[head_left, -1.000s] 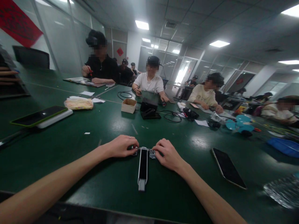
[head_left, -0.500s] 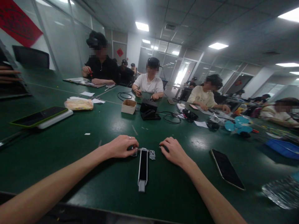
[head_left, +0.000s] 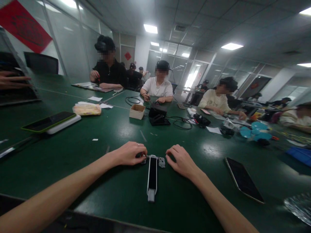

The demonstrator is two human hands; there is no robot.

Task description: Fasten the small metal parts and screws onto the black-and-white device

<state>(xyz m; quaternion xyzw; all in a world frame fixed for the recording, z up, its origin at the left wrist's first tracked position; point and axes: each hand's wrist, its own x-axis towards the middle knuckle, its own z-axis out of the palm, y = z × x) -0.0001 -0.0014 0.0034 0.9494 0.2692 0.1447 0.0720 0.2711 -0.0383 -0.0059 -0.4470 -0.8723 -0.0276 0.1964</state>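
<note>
A narrow white-rimmed device with a black face [head_left: 152, 174] lies on the green table, its light end piece towards me. Small metal hinge brackets stick out on both sides of its far end. My left hand [head_left: 133, 153] is closed, thumb and fingers pinched at the left bracket [head_left: 143, 160], which they partly cover. Just right of the other bracket [head_left: 161, 162] my right hand [head_left: 181, 159] is curled, with thumb and fingertips close together. Whatever those right fingertips hold, if anything, is too small to make out. A slight gap separates that hand from the bracket.
A phone [head_left: 243, 179] lies right of my right forearm, near a clear plastic object [head_left: 300, 207]. Further off are a small box [head_left: 137, 112], a black stand [head_left: 159, 115], a tissue pack [head_left: 86, 109] and a green-edged phone [head_left: 50, 122]. Several people sit around the table.
The view has shifted slightly, so most things appear further right. My right hand is closer to the right-hand bracket. My left hand stays at the left bracket.
</note>
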